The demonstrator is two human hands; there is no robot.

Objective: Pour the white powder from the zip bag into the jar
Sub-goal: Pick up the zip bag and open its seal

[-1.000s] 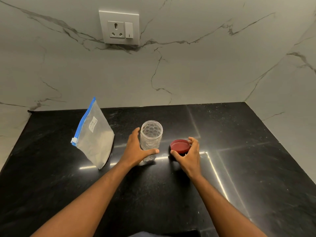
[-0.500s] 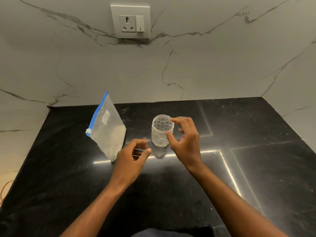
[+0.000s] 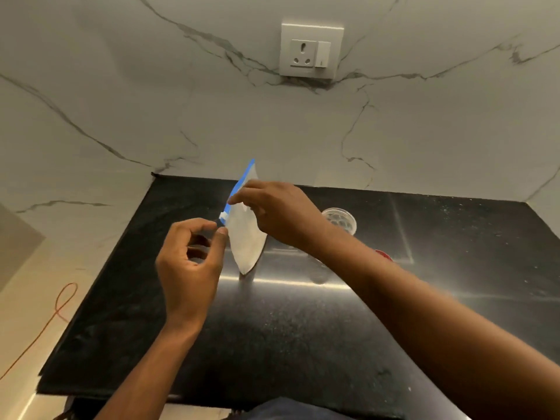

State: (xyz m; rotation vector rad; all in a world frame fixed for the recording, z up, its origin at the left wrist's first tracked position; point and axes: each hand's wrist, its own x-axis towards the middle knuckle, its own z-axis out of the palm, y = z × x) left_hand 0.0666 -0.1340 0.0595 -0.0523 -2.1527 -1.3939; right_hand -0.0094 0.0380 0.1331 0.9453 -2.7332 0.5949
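The zip bag [image 3: 245, 244] with white powder stands upright on the black counter [image 3: 288, 328], its blue zip strip running up its left edge. My right hand [image 3: 278, 213] pinches that strip near the top. My left hand [image 3: 188, 262] is curled just left of the bag; thumb and forefinger sit a little apart beside the white slider, the thumb tip at the bag's edge. The clear jar [image 3: 341, 218] stands open behind my right forearm, largely hidden. A sliver of its red lid [image 3: 384, 255] shows on the counter beside the forearm.
Marble walls close the counter at the back and the right. A wall socket [image 3: 312, 50] sits high on the back wall. The counter's left edge drops to a pale floor with an orange cable [image 3: 57, 307].
Both hands have left the jar and lid and moved left to the bag. My right hand now grips the zip strip and the left has come up beside the slider. The view has swung left.
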